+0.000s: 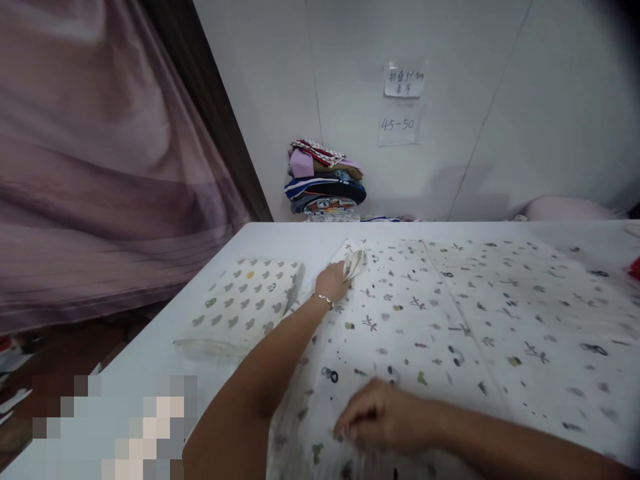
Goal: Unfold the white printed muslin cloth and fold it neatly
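A thin white cloth (415, 320) printed with small palm trees, leaves and other motifs lies spread over the table, with a crease running through it. At its far left corner, my left hand (334, 283), with a bracelet at the wrist, is closed on a bunched bit of the fabric. My right hand (377, 413) is lower down, over the near left part of the cloth. Its fingers are curled together and appear to pinch the cloth, though motion blurs them. Beside my left forearm lies a folded cloth (250, 297) with grey cloud-like prints.
The white table (200, 267) ends at a far edge before a pale wall. A pile of folded fabrics (325, 183) stands behind that edge. A pinkish curtain (100, 167) hangs at left. Two handwritten paper signs (400, 125) are on the wall. Something red (634, 269) shows at far right.
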Tool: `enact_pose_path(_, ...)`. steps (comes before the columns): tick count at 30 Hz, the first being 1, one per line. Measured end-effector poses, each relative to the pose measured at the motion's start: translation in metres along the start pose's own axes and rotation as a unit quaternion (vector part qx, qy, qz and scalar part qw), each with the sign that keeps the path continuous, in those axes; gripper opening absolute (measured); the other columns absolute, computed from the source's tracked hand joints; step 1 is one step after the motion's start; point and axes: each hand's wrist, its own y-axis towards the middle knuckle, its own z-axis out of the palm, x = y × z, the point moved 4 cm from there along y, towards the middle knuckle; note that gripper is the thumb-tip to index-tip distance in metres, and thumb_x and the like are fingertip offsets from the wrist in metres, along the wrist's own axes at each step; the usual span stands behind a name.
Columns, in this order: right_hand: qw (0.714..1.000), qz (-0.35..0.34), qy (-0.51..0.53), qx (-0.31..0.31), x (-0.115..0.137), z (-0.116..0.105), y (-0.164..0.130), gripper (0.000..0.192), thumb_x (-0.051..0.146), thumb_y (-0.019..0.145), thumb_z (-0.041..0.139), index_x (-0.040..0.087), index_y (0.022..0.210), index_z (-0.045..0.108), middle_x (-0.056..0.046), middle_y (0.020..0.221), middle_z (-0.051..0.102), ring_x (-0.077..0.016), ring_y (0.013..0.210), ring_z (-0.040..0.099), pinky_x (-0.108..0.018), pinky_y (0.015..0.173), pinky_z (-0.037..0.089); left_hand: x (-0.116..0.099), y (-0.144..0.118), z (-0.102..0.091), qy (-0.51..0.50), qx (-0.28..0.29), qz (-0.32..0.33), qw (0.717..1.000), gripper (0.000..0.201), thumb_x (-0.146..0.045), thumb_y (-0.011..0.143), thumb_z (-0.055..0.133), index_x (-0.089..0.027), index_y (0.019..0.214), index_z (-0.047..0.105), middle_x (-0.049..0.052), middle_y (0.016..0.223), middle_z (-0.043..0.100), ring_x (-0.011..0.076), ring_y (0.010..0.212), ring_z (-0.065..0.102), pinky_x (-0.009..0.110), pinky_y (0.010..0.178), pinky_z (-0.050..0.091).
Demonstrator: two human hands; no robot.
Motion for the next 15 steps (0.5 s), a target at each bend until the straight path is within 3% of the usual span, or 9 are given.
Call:
enact_pose_path(3,0.982,0.043,-0.027,-0.181,0.026,-0.079,0.012,0.025,0.029,0.078,0.055,0.021,0.097,0.070,-0.002,0.076,0.067,-0.0077,0.049,0.052,-0.020,0.045,0.044,-0.001,-0.003,-0.001,0.002,-0.001,-0.011,1.000,0.026,-0.027,0.083,0.051,-0.020,0.108,0.055,0.007,0.106,0.058,0.0214,0.102,0.053,0.031,0.083,0.044)
enact_pose_path(7,0.905,0.091,-0.077,-0.408,0.035,-0.187,0.039,0.012,0.020,0.081,0.055,0.015,0.086,0.063,-0.003,0.074,0.064,-0.0079,0.052,0.056,-0.016,0.042,0.041,-0.010,-0.005,-0.001,-0.001,-0.002,-0.010,1.000,0.022,-0.014,0.083,0.046,-0.021,0.100,0.058,0.006,0.103,0.058,0.0187,0.100,0.054,0.029,0.082,0.044)
enact_pose_path(10,0.865,0.170,-0.096,-0.462,0.022,-0.236,0.061,0.015,0.022,0.084,0.053,0.014,0.096,0.059,-0.005,0.073,0.064,-0.0101,0.054,0.059,-0.017,0.044,0.043,-0.014,-0.004,-0.001,0.000,-0.001,-0.019,1.000,0.023,-0.012,0.082,0.044,-0.020,0.099,0.058,0.006,0.103,0.058,0.0187,0.098,0.055,0.029,0.079,0.045)
enact_pose_path(15,0.835,0.272,-0.144,-0.455,0.005,-0.268,0.085,0.028,0.036,0.082,0.056,0.008,0.085,0.061,-0.005,0.050,0.055,-0.0168,0.046,0.057,-0.025,0.044,0.043,-0.013,-0.001,-0.002,-0.011,-0.005,-0.037,0.999,0.024,-0.013,0.083,0.044,-0.020,0.101,0.057,0.006,0.106,0.056,0.0186,0.096,0.055,0.029,0.075,0.046)
